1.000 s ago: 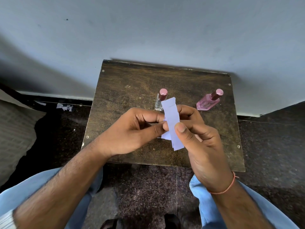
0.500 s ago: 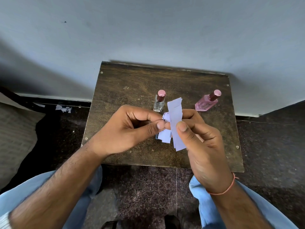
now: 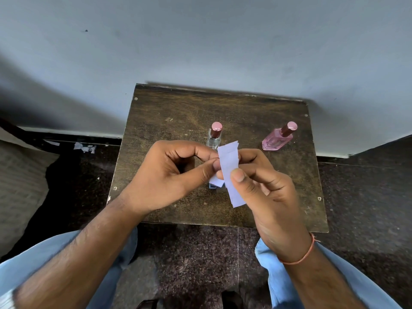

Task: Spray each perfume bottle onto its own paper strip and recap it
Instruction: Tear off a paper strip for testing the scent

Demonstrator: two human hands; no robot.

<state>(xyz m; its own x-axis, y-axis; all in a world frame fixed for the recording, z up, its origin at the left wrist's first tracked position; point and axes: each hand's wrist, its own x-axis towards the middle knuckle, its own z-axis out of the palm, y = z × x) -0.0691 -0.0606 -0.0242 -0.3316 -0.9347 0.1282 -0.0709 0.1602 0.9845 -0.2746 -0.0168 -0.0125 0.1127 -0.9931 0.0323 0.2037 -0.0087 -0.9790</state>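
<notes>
Over the small wooden table [image 3: 169, 112], my right hand [image 3: 265, 188] pinches a stack of pale lilac paper strips [image 3: 230, 172] between thumb and fingers, held upright. My left hand [image 3: 171, 175] pinches the left edge of the same strips with thumb and forefinger. A smaller piece of paper [image 3: 216, 182] hangs below my left thumb. Behind my hands stands a small clear perfume bottle [image 3: 214, 136] with a pink cap on. A pink perfume bottle [image 3: 277, 139], also capped, stands at the right back of the table.
The table stands against a pale wall [image 3: 200, 41]. Dark speckled floor [image 3: 367, 197] surrounds it, with paper scraps [image 3: 84, 147] at the left. A grey cushion [image 3: 20, 188] lies at the far left. My knees in blue trousers [image 3: 278, 275] sit below the table's front edge.
Both hands have stayed together on the strips with small finger shifts. The strip stack's top has tilted slightly, and the camera view has drifted a little.
</notes>
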